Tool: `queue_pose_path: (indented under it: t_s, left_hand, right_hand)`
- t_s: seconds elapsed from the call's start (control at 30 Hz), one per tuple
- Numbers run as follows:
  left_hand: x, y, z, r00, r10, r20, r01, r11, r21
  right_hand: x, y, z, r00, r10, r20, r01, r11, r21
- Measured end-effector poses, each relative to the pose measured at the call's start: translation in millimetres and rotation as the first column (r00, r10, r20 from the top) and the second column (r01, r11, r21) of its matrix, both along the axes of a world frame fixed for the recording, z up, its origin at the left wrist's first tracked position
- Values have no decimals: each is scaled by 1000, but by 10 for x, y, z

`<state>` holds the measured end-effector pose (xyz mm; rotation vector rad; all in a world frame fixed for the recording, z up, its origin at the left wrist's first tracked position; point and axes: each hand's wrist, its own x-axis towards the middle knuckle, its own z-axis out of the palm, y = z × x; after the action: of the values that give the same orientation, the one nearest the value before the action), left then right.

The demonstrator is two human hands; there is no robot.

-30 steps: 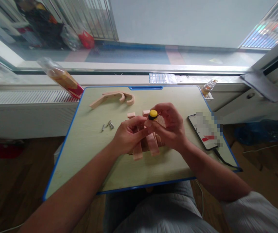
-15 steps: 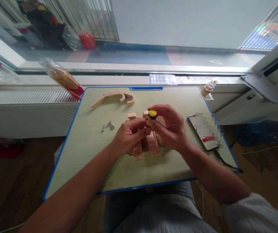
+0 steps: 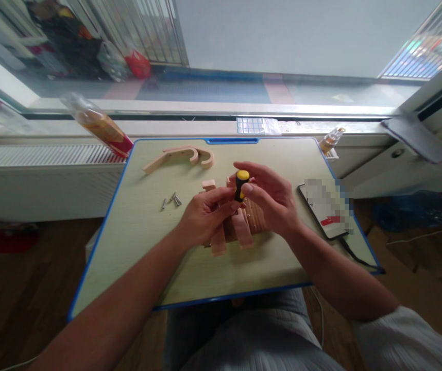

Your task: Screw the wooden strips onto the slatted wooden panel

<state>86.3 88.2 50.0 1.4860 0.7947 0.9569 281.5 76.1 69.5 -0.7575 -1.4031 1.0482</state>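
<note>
We find a pale, blue-edged table point(image 3: 128, 226) set against a window point(image 3: 294, 41). At its middle we note a wooden assembly point(image 3: 257, 219) of brown slats with two pale strips across it; both hands cover much of it, so we cannot make out its joints. A yellow-and-black screwdriver point(image 3: 241, 181) stands nearly upright over the assembly, its tip hidden.

The left hand point(image 3: 201, 219) pinches the lower part of the screwdriver between thumb and fingers. The right hand point(image 3: 277, 201) is spread loosely about the handle, thumb close against it; we cannot tell whether the thumb presses.

Just left of the assembly we record a few loose metal screws point(image 3: 176, 200), some overlapping. Beyond it, to the left, lie two curved wooden pieces point(image 3: 157, 163), one partly behind the other. Right of the assembly is a phone point(image 3: 317, 216), its screen partly blurred out.

As to containers, far left of the assembly leans a clear-topped bottle point(image 3: 107, 131), amber and red lower down, its base hidden by the table; beyond the assembly to the right is a small bottle point(image 3: 331, 140) with amber contents. Behind the assembly, past the glass, we see a red bag point(image 3: 138, 64), contents indiscernible.
</note>
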Motion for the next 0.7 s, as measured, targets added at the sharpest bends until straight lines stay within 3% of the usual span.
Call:
queue_pose_path:
  t_s: [0.13,0.4,0.57,0.7]
  left_hand:
    - [-2,5,2,999,-24,-31,25,999,37]
    - [3,5,-37,999,45,-15,-43,996,81]
    - [15,15,-75,998,60,-24,-58,995,86]
    - [29,10,-43,1000,27,-9,-27,996,80]
  right_hand:
    - [14,5,-3,999,13,-37,-14,1000,-9]
    - [-72,56,-40,993,-121,14,117,978,173]
    - [-92,48,-45,991,-132,20,127,979,158]
    - [-37,14,-15,999,-35,20,33,997,68]
